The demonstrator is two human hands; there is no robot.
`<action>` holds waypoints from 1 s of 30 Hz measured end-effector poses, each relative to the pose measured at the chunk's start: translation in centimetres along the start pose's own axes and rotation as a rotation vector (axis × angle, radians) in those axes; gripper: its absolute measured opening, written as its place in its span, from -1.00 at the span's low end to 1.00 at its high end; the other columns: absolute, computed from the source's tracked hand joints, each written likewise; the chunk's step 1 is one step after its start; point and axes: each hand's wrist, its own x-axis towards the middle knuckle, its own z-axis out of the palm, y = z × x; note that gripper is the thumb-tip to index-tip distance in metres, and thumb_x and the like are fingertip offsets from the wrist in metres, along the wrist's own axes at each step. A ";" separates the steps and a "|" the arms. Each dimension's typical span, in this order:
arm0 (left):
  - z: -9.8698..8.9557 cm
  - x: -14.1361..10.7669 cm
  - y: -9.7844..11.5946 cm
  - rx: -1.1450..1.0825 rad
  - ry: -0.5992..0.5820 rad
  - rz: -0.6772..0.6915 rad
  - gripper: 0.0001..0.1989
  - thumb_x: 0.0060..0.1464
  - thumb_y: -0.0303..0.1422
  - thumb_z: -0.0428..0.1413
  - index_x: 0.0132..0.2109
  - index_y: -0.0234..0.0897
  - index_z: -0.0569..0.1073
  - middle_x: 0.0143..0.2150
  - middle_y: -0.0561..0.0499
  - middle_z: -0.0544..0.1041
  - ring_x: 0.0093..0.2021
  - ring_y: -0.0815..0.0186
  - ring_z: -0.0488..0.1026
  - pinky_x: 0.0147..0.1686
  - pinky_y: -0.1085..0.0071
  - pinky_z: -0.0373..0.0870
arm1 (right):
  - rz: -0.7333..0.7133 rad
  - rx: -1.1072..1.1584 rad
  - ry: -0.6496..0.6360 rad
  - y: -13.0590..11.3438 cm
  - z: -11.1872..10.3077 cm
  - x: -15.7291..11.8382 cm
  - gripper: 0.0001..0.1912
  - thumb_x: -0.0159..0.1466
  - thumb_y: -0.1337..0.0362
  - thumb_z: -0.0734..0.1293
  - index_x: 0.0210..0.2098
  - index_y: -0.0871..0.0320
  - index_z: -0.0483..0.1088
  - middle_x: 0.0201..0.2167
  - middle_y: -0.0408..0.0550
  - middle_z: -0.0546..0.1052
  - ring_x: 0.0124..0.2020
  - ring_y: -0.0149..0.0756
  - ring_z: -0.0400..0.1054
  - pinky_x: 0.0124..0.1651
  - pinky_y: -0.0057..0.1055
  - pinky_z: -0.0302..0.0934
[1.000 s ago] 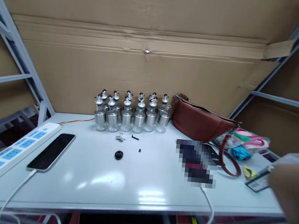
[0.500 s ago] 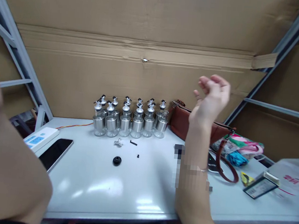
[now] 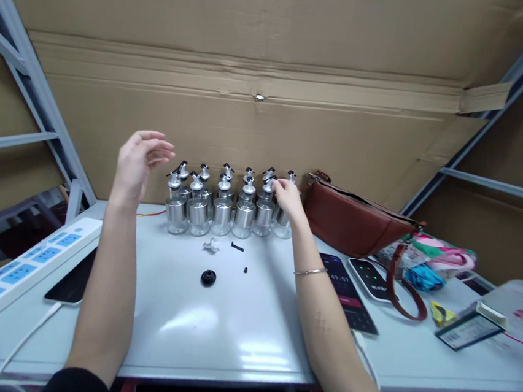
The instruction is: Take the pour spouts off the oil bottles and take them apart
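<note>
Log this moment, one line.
left hand: raised, nothing visible held | right hand: at bottle spout, grip unclear | table: bottles, black disc, silver piece

Bright, cool light, apparently from overhead, throws white glare on the table (image 3: 159,340) at six o'clock and a soft shadow beside the right forearm (image 3: 336,351) toward five. The bottles (image 3: 244,213) glint but look slightly soft; the two o'clock corner is dim, and blocky pixels blot the forearm.

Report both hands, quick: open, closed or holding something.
Left hand: open, loosely curved, nothing visible in it.
Right hand: at a bottle spout; whether it grips it cannot be told.
</note>
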 end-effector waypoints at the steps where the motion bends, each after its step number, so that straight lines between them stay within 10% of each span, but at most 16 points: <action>1: 0.0 0.1 -0.4 0.009 -0.011 -0.023 -0.85 -0.11 -0.35 0.08 -0.31 -0.27 0.38 -0.42 0.05 0.51 -0.44 0.41 0.47 -0.43 0.51 0.33 | 0.001 -0.010 -0.011 0.1 0.5 0.0 -0.76 0.31 0.17 0.23 -0.20 0.23 0.38 -0.21 -0.05 0.46 -0.21 -0.33 0.36 -0.12 -0.26 0.28; 17: 3.1 -3.3 1.6 0.164 -0.490 0.038 -0.78 0.04 -0.28 0.06 -0.15 -0.25 0.38 -0.23 -0.01 0.51 -0.24 0.34 0.47 -0.20 0.40 0.39 | -0.012 0.222 0.258 -4.4 -0.2 -1.7 -0.80 0.14 0.19 0.18 -0.57 0.12 0.21 -0.63 -0.13 0.37 -0.54 -0.34 0.27 -0.43 -0.43 0.13; 25: 6.3 -6.0 1.1 0.396 -0.927 -0.043 -0.44 -0.08 -0.22 0.20 0.06 -0.26 0.26 0.03 -0.16 0.39 0.02 0.16 0.37 -0.08 0.27 0.35 | -0.036 0.799 -0.229 -12.2 -2.1 -6.8 -0.62 0.12 0.28 0.20 -0.76 0.11 0.01 -0.80 -0.21 0.20 -0.75 -0.49 0.10 -0.60 -0.48 0.01; 30: 9.9 -8.0 -1.8 0.416 -0.969 -0.056 -0.72 -0.24 -0.32 0.24 -0.35 -0.33 0.37 -0.34 -0.01 0.44 -0.28 0.23 0.41 -0.29 0.32 0.36 | 0.005 0.930 -0.366 -13.7 -1.0 -8.7 -0.61 0.09 0.29 0.20 -0.78 0.13 -0.04 -0.81 -0.23 0.14 -0.74 -0.53 0.04 -0.62 -0.50 -0.02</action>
